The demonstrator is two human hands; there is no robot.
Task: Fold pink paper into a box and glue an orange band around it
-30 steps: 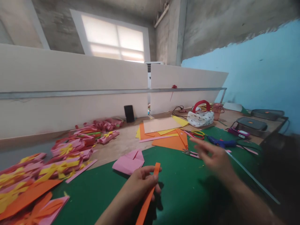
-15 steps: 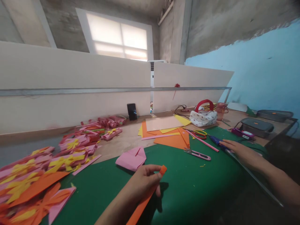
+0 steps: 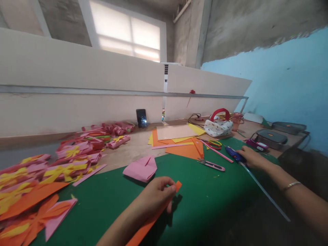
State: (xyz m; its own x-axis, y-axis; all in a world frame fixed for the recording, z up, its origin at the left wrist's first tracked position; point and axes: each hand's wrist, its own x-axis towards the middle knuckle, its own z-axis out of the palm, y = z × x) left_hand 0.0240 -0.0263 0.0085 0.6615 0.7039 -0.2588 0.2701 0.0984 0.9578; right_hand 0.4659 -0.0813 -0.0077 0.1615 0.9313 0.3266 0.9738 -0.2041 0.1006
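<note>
My left hand (image 3: 159, 193) pinches an orange felt strip (image 3: 146, 229); its short end sticks out past the thumb and its tail runs down under the hand. My right hand (image 3: 248, 157) is closed round the handle of a blue hot glue gun (image 3: 233, 153). A long clear glue stick (image 3: 266, 192) trails from the back of the gun toward me. A folded pink felt piece (image 3: 140, 169) lies just beyond my left hand on the green mat (image 3: 194, 194). Pink-handled thread snips (image 3: 214, 165) rest between the two hands.
Pink felt pieces with yellow bows (image 3: 68, 171) are heaped at left, beside an orange felt flower (image 3: 36, 218). Orange felt sheets (image 3: 181, 150), scissors (image 3: 215, 144), a white bag (image 3: 217, 128) and a phone (image 3: 141, 118) stand farther back. Grey boxes (image 3: 271, 137) are at right.
My right hand has gone from lying over the glue gun with fingers stretched out to closing on its handle. The left hand keeps its pinch on the strip. The view has shifted slightly.
</note>
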